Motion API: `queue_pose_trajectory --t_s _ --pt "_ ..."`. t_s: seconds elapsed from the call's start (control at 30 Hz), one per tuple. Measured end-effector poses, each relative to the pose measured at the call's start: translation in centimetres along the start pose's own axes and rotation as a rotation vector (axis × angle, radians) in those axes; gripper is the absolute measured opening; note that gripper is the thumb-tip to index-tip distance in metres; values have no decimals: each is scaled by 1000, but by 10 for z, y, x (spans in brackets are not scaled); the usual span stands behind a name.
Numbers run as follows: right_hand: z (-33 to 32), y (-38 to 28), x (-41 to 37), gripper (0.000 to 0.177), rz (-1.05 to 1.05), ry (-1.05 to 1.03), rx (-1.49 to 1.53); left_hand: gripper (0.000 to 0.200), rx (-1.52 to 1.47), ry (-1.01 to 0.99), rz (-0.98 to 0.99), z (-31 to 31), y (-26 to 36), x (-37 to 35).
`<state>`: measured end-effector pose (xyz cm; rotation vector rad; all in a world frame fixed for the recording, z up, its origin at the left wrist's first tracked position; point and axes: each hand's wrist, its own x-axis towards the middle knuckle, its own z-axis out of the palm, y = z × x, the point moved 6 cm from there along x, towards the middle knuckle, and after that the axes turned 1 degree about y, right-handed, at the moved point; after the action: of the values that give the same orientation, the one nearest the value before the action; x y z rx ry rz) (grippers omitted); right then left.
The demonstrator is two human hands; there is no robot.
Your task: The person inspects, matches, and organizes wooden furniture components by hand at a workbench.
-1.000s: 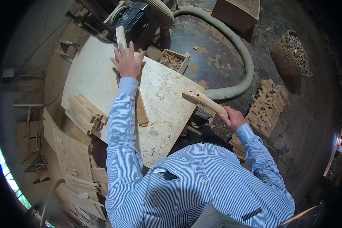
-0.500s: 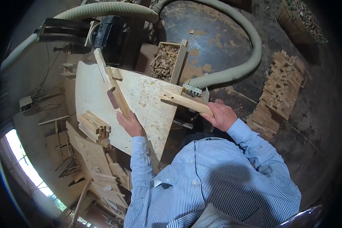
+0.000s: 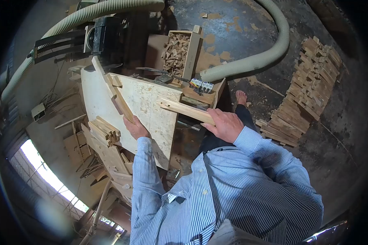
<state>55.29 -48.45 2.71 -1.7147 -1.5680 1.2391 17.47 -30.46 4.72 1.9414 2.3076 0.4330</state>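
My left hand [image 3: 136, 127] is closed around the near end of a long wooden strip [image 3: 124, 107], which lies slantwise across the pale worktable [image 3: 145, 108]. A small dark reddish block [image 3: 116, 105] sits along the strip's side, and a short wood block [image 3: 115, 81] is beside its far part. The strip's far end reaches toward a black motor unit [image 3: 106, 34]. In my right hand [image 3: 225, 124] is a flat wooden piece [image 3: 186, 110] with small dark holes near its far end; that end overlaps the table's right edge in this view.
Stacked wood pieces [image 3: 104, 130] stand at the table's left. Behind the table is a box of wood offcuts [image 3: 176, 51]. A ribbed hose [image 3: 249, 67] curves across the floor, with a large wood pile [image 3: 302, 94] to the right. Wiring terminals [image 3: 201, 85] sit by the table corner.
The whole view has shifted, so table and hands appear slightly further left. My bare foot and dark trouser leg now show stretched out beyond the right hand. Both hands keep their holds.
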Motion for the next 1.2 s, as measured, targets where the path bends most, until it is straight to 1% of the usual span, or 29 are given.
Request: queue_pose_trajectory --t_s 0.13,0.2,0.23,0.3,0.33,0.37,0.43,0.5,0.57,0.6,0.63,0.7,0.8,0.93,1.1,1.2 --pt "-1 4 2 54 -8 21 5 64 -16 -22 2 4 3 2" --pt "-2 8 3 53 -8 23 9 63 -39 -1 33 7 6 2" --pt "-3 9 3 51 -18 23 8 63 -45 -28 48 11 7 2" --pt "1 11 4 50 1 23 18 64 -38 28 82 7 7 1" --pt "1 12 5 49 -15 14 18 65 -33 6 48 8 4 2" --pt "1 15 4 49 9 26 8 65 -49 -15 59 11 5 4" --pt "-2 13 4 46 -16 56 2 66 -16 -4 19 10 8 2" --pt "0 16 3 46 11 47 -24 67 -33 -28 4 15 7 -1" --pt "4 14 8 47 -81 135 -13 68 -46 26 33 11 -7 11" --pt "5 12 12 52 -62 29 -21 68 -51 38 66 5 -3 17" --pt "-1 11 12 52 -53 35 -21 68 -54 30 72 6 0 15" --pt "-5 12 8 52 -17 -35 -5 67 -31 6 45 9 2 11" --pt "-7 16 1 52 -5 -22 -12 67 -15 -4 48 16 1 6" --pt "-1 24 2 53 -27 -27 -41 66 -74 -29 24 17 -2 -3" --pt "4 21 0 52 -40 20 -49 64 -37 -8 67 11 -2 -1" --pt "7 18 2 53 -16 11 -55 64 1 -10 56 8 0 2"
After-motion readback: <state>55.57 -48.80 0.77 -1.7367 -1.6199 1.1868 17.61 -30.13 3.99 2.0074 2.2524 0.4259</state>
